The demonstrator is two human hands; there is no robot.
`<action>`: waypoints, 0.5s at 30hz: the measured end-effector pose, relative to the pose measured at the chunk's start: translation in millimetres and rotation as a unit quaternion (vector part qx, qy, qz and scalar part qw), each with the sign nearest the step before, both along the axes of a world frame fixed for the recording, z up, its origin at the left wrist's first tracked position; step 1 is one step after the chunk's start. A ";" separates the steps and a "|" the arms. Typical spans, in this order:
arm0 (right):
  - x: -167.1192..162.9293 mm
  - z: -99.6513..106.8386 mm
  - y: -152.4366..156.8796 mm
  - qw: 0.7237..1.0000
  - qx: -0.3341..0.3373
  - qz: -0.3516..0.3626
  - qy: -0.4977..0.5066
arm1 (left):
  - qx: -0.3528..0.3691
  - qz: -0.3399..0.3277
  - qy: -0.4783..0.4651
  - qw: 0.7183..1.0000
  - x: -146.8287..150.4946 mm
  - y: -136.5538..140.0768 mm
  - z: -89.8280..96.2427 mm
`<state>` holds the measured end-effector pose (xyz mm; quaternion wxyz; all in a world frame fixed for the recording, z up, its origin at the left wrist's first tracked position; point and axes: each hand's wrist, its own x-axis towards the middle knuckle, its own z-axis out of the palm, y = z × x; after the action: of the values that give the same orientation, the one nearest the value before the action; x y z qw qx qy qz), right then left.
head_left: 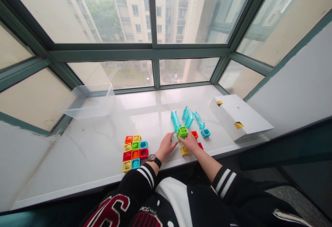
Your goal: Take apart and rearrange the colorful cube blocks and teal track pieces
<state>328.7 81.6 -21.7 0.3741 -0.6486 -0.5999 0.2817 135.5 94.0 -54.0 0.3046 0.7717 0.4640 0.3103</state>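
Observation:
My right hand (190, 142) is closed on a green cube block (182, 132) with open sides, above the right part of the white sill. Close by on the left, my left hand (167, 147) holds nothing, its thumb and fingers apart and turned toward the green block. A yellow block (184, 150) lies just below my right hand. An orange block (194, 134) and a red block (200, 146) are partly hidden by that hand. Beyond the hands lie clear turquoise track pieces: a straight one (175, 120), a curved one (188, 116) and a narrower one (199, 120).
A blue block (205, 133) sits to the right of my hands. Several coloured blocks (135, 154) stand in rows at left, near the front edge. A clear plastic bin (90, 111) is at back left, a white box (241, 116) at right. Windows (155, 52) border the sill.

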 end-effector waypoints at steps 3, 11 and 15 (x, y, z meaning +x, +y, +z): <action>0.7 -3.0 -0.1 1.000 0.001 -0.006 0.001 | -0.034 -0.010 -0.060 0.998 -23.6 -6.2 22.2; 0.0 -2.2 -2.2 1.000 -0.018 -0.006 -0.012 | -0.038 0.173 -0.099 0.979 -143.3 -44.4 81.3; 0.6 -2.2 -3.2 1.000 -0.008 -0.011 -0.003 | -0.010 0.264 -0.045 0.963 -189.6 -65.9 71.2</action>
<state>329.3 78.5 -23.9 0.3700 -0.6592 -0.5917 0.2801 -54.1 28.1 17.2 0.2399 0.6040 0.6404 0.4093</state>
